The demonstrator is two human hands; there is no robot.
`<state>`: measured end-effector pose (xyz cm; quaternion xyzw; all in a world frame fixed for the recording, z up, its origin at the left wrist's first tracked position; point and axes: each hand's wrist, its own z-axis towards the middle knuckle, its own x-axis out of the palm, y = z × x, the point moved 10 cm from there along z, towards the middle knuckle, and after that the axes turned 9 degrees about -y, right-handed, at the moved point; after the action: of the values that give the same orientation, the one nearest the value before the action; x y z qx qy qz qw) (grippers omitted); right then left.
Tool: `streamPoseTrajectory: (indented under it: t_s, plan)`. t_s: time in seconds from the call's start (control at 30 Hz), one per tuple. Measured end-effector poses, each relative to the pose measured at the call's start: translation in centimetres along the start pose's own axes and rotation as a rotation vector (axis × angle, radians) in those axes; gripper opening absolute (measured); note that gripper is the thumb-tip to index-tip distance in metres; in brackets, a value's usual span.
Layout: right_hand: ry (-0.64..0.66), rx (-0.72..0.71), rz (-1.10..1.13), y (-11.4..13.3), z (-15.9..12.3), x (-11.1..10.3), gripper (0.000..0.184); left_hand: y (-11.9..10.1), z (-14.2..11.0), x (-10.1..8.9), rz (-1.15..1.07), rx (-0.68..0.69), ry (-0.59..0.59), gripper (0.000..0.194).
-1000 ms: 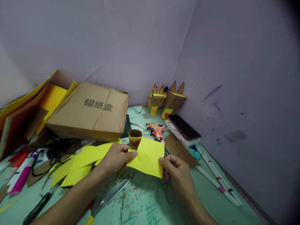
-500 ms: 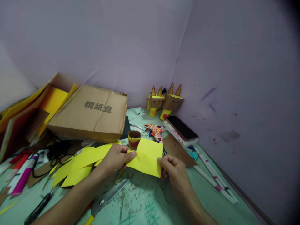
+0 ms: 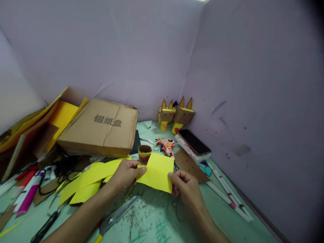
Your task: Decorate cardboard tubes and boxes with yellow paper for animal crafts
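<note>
Between my two hands a piece of yellow paper [image 3: 158, 173] is held up above the green tabletop. My left hand [image 3: 128, 172] pinches its left edge, thumb on top. At the lower right edge, my right hand [image 3: 184, 184] grips it between thumb and fingers. Just behind the paper stands a short cardboard tube [image 3: 144, 154] wrapped in yellow with a red shape on it. Open scissors [image 3: 118, 212] with yellow handles lie below my left hand. Under and beside my left forearm are yellow paper strips [image 3: 87, 179].
A cardboard box [image 3: 101, 131] and folded cardboard [image 3: 37, 125] stand back left, with markers [image 3: 30, 192] in front. Cardboard figures [image 3: 183, 116] with pointed ears stand in the corner. A patterned glue gun [image 3: 167, 145], a phone [image 3: 194, 141] and white sticks [image 3: 230, 192] lie to the right.
The camera view has tilted up slightly, so the scene sits a little lower. Both hands keep hold of the yellow paper, almost in the same pose.
</note>
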<state>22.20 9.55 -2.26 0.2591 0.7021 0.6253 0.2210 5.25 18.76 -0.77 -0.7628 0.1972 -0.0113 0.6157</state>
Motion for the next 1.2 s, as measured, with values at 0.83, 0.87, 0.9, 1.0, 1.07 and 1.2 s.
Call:
streamPoseTrajectory:
  t_s: [0.83,0.87,0.9,1.0,1.07,1.2]
  plan:
    - [0.611,0.149,0.065,0.5,-6.7,3.9,0.023,-1.3,-7.9,0.7,0.078,0.034,0.232,0.019]
    - [0.644,0.181,0.062,0.2,-7.2,4.3,0.02,-1.3,-8.0,1.0,0.091,0.041,0.248,0.019]
    - [0.664,0.207,0.058,-0.2,-7.6,4.6,0.018,-1.4,-8.1,1.3,0.102,0.049,0.257,0.019]
    - [0.644,0.22,0.058,-0.7,-7.7,4.8,0.017,-2.3,-7.9,1.5,0.11,0.107,0.23,0.021]
    - [0.547,0.195,0.1,-0.6,-6.7,4.1,0.018,-3.6,-7.7,0.2,0.115,0.18,0.136,0.023]
    - [0.298,0.152,0.249,0.1,-4.3,2.0,0.028,-4.6,-9.1,-5.5,0.481,0.345,-0.204,0.027]
